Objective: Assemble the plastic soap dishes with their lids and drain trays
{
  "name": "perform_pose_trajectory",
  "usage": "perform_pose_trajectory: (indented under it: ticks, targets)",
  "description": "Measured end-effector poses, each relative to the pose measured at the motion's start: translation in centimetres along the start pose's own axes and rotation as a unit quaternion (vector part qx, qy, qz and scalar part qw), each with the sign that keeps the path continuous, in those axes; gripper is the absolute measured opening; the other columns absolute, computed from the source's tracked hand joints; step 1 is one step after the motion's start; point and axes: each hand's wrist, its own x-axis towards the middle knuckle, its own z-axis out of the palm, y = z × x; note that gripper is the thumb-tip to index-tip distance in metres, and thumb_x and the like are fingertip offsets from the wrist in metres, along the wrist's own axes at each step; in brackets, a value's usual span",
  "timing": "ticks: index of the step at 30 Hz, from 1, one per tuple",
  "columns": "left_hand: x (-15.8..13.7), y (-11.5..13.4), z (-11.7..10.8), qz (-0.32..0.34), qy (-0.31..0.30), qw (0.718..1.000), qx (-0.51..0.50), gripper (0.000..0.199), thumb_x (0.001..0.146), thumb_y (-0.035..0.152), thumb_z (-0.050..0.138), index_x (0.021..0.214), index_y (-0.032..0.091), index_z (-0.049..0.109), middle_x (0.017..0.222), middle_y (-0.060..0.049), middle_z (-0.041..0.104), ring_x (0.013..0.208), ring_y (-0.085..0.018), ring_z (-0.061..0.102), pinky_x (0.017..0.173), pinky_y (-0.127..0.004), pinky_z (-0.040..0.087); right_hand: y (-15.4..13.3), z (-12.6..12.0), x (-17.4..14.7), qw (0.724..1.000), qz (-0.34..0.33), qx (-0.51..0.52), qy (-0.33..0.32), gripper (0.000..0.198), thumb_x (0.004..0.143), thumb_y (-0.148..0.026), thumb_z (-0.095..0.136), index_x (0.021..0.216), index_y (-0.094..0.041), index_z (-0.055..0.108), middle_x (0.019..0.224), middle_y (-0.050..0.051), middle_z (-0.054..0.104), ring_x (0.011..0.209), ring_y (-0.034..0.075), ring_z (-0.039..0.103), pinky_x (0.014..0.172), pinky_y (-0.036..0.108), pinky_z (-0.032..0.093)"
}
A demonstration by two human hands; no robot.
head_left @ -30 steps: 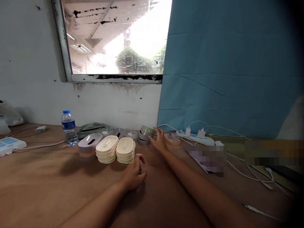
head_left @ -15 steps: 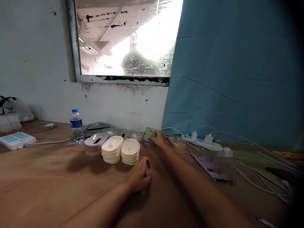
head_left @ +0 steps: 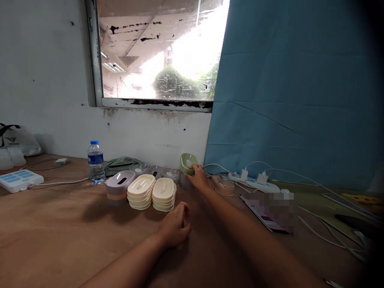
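We see a green oval lid (head_left: 187, 163), tilted up on edge with its hollow toward us, pinched in our right hand (head_left: 198, 179).

Phone (head_left: 267, 212) screen blurred; right hand (head_left: 198, 180) hides grey stack beneath.

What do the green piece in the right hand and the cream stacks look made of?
Green piece in the right hand: likely moulded plastic, matte, going by its even colour and rounded rim. Cream stacks: probably the same kind of plastic, smooth with a soft sheen, identical shapes nesting neatly.
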Motion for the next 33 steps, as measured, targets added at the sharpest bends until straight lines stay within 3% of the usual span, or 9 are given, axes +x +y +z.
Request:
perform_pose_trajectory:
  ticks: [5,8,11,15,19,26,31,33]
  targets:
    - [0.1,0.5,-1.1,0.08,0.038,0.991,0.095,0.022,0.068,0.01,0.044,0.088,0.018,0.042,0.085,-0.003,0.052,0.078,-0.016,0.047,0.072,-0.028,0.039,-1.0,-4.0,-0.4,0.997,-0.061,0.035,0.012,0.025,0.072,-0.026,0.059,0.095,-0.02,0.049,0.103,0.009,0.049,0.101,0.024,0.047,0.087,0.04,0.039]
    - [0.4,0.5,-2.5,0.127,0.086,0.973,0.172,0.018,0.072,0.008,0.04,0.086,0.018,0.047,0.089,-0.005,0.053,0.086,-0.019,0.047,0.081,-0.034,0.037,-1.3,-7.6,-3.5,0.991,-0.116,0.051,-0.037,0.026,0.073,-0.029,0.06,0.095,-0.023,0.049,0.106,0.006,0.051,0.104,0.022,0.048,0.089,0.036,0.039]
    - [0.8,-0.5,-3.8,0.111,0.154,0.96,0.206,0.022,0.073,0.008,0.04,0.091,0.017,0.049,0.094,-0.007,0.054,0.092,-0.021,0.047,0.086,-0.038,0.036,-0.9,-10.9,-8.4,0.975,-0.163,0.057,-0.142,0.027,0.076,-0.03,0.057,0.1,-0.023,0.048,0.112,0.006,0.049,0.108,0.022,0.045,0.093,0.037,0.036]
    - [1.2,-3.0,-4.6,0.07,0.171,0.962,0.199,0.028,0.071,0.015,0.049,0.1,0.015,0.049,0.096,-0.01,0.057,0.096,-0.024,0.049,0.087,-0.04,0.038,0.5,-13.6,-14.1,0.965,-0.089,0.048,-0.242,0.026,0.078,-0.034,0.054,0.101,-0.024,0.045,0.119,0.007,0.044,0.11,0.022,0.044,0.092,0.036,0.037]
    - [1.3,-4.8,-4.7,0.034,0.154,0.977,0.145,0.026,0.075,0.023,0.049,0.1,0.016,0.05,0.092,-0.009,0.06,0.089,-0.022,0.055,0.08,-0.037,0.043,1.8,-14.2,-16.1,0.954,-0.045,0.068,-0.29,0.026,0.079,-0.033,0.051,0.102,-0.024,0.043,0.122,0.008,0.04,0.113,0.021,0.041,0.093,0.036,0.036]
    - [1.2,-4.2,-4.4,0.02,0.161,0.982,0.094,0.011,0.078,0.027,0.048,0.085,0.019,0.048,0.08,-0.004,0.059,0.079,-0.018,0.058,0.07,-0.029,0.045,2.2,-13.7,-15.8,0.966,0.03,0.041,-0.254,0.047,0.05,-0.047,0.072,0.077,-0.02,0.044,0.124,0.01,0.036,0.115,0.031,0.035,0.087,0.038,0.037]
    - [0.9,-3.1,-4.0,0.023,0.254,0.965,0.063,0.013,0.08,0.03,0.047,0.087,0.019,0.046,0.084,-0.004,0.058,0.083,-0.018,0.057,0.073,-0.03,0.045,2.3,-13.2,-15.9,0.975,0.097,0.023,-0.196,0.036,0.056,-0.041,0.066,0.071,-0.021,0.04,0.092,0.002,0.052,0.085,0.022,0.052,0.069,0.032,0.043]
    - [0.5,-2.3,-3.7,0.05,0.258,0.963,0.052,0.014,0.08,0.029,0.048,0.089,0.02,0.045,0.089,-0.005,0.058,0.085,-0.018,0.056,0.075,-0.031,0.045,2.5,-13.1,-15.8,0.982,0.123,0.007,-0.145,0.037,0.055,-0.04,0.066,0.069,-0.022,0.036,0.081,0.0,0.051,0.075,0.02,0.051,0.063,0.03,0.042]
